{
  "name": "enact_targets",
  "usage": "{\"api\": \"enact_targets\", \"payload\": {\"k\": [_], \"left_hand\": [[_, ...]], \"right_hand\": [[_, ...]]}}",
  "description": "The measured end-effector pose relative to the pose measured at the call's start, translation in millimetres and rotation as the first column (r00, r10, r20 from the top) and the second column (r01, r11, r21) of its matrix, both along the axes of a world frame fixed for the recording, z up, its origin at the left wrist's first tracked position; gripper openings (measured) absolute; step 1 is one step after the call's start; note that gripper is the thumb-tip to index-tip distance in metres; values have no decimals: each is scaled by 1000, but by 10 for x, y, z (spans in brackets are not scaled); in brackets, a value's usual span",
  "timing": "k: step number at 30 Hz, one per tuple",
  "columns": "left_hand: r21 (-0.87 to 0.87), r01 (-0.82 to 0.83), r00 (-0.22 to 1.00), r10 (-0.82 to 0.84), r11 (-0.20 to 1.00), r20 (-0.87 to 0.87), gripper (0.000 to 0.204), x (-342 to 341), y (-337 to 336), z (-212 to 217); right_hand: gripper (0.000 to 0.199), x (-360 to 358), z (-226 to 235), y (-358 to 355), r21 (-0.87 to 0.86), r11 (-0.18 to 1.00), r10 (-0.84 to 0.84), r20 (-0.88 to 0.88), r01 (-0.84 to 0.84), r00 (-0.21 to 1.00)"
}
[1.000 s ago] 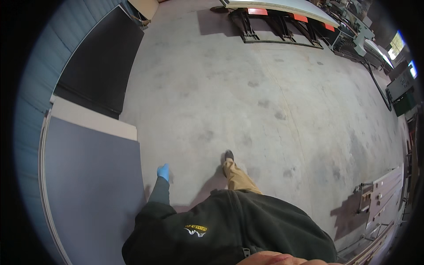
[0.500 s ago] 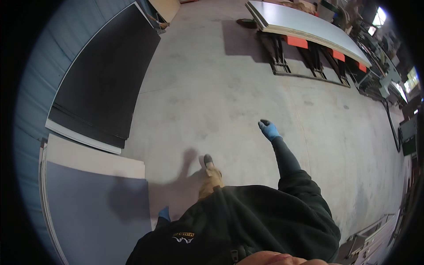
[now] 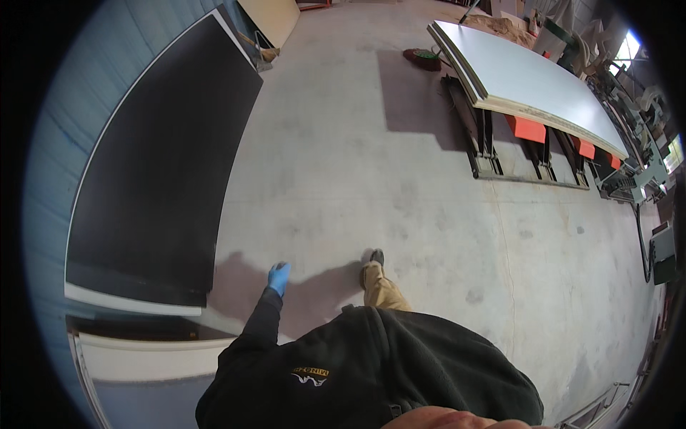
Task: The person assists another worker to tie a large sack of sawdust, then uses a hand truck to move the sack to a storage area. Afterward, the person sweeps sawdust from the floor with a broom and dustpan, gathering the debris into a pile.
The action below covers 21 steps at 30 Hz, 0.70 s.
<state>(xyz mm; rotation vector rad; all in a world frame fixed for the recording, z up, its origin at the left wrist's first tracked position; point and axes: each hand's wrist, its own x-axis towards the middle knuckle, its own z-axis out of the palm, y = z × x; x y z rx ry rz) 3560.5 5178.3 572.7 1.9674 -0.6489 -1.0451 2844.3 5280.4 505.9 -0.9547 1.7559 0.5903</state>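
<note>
My left hand, in a blue glove, hangs forward over the concrete floor at lower left of centre. Its fingers look curled together, and nothing shows in them. Nearest to it, on the left, is a stack of large black panels beside the wall. My right hand is out of sight, hidden by my dark jacket or outside the picture. One shoe and a tan trouser leg show in front of me.
Far right, a stack of white-topped boards rests on a black lift frame with orange blocks. A dark red, round-looking object lies beside it. Light-faced boards lie low on the left. Machinery stands at the right edge.
I have stepped forward, so the panels and lift sit lower in the picture. My left hand has swung forward; my right hand has gone out of view. The other foot now shows ahead.
</note>
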Motion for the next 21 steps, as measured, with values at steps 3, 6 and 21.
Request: {"api": "enact_targets", "payload": {"k": [3, 6, 21], "left_hand": [[-281, -26, 998, 9, 959, -62, 34, 99, -1571, 108], [43, 66, 998, -67, 997, 16, 47, 337, -2555, 180], [569, -150, 888, 364, 809, -282, 30, 2333, -6717, -604]], "right_hand": [[37, 182, -307, -1045, 5, 1000, 10, -1, -10, 1000], [36, 501, -392, -2556, -76, 991, 114, 13, -113, 993], [49, 3924, 1102, -11428, -767, 552, 133, 468, 327, 874]]}}
